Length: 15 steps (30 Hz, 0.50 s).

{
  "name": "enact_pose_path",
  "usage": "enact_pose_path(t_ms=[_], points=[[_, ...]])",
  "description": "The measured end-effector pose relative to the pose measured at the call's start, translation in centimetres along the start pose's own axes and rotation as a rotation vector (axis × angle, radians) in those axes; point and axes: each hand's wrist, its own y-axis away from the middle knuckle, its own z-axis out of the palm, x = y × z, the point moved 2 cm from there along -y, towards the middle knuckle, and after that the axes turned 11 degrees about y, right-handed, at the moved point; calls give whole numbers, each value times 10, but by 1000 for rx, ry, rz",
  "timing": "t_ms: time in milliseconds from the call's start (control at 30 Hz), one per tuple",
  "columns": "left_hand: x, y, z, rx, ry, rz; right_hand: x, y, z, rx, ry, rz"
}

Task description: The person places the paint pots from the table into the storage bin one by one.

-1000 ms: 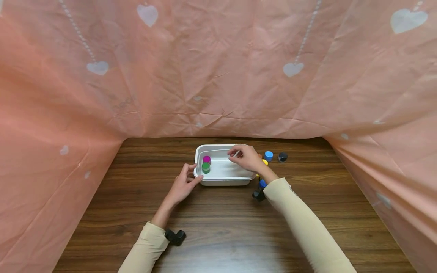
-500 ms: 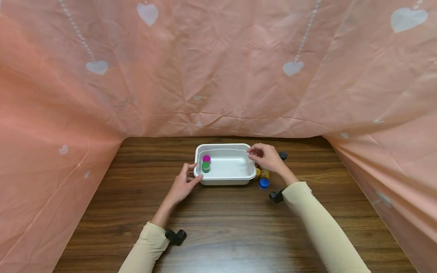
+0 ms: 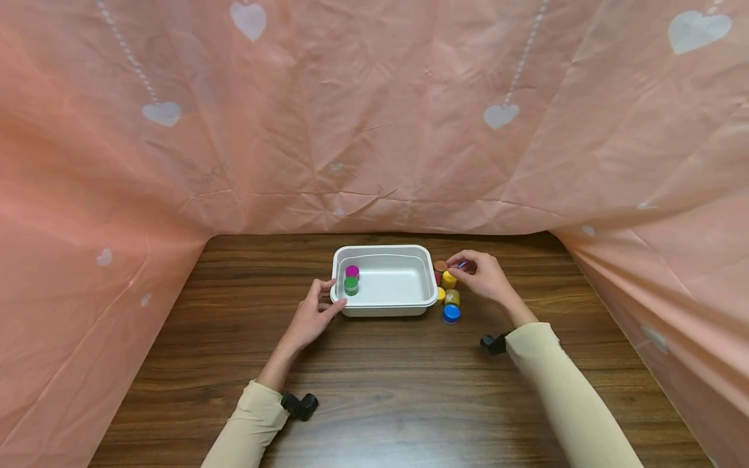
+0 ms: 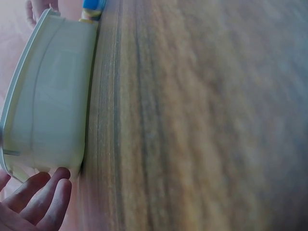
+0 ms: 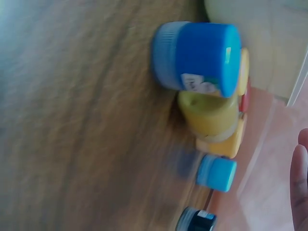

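My left hand [image 3: 311, 318] grips the left end of a white plastic tray [image 3: 394, 286], thumb at the near corner of the rim. The left wrist view shows its fingertips [image 4: 60, 175] against the tray's outer wall. Inside, at the left, stand a magenta paint pot [image 3: 352, 272] and a green paint pot [image 3: 351, 286]. My right hand [image 3: 484, 278] hovers right of the tray, fingers loosely bent above a light blue paint pot [image 5: 217, 173]. That pot stands on the table, apart from the fingers [image 5: 299, 178] in the right wrist view.
Beside the tray's right end cluster a blue pot [image 3: 451, 314], an ochre pot [image 3: 452, 298], a yellow pot [image 3: 448, 279], a brown-capped pot [image 3: 440, 266] and others. A black pot [image 5: 197, 220] stands farther off. Pink heart-patterned cloth [image 3: 374, 130] hangs behind the wooden table [image 3: 374, 390].
My right hand has moved right, from over the tray to over the pots beside it, uncovering the yellow, ochre and brown ones. The left hand stays at the tray's left end.
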Motion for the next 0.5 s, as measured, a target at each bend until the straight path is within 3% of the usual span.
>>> enact_pose_path(t_ms=[500], points=[[2, 1, -1, -6, -9, 0, 10, 46, 9, -137, -24, 13]])
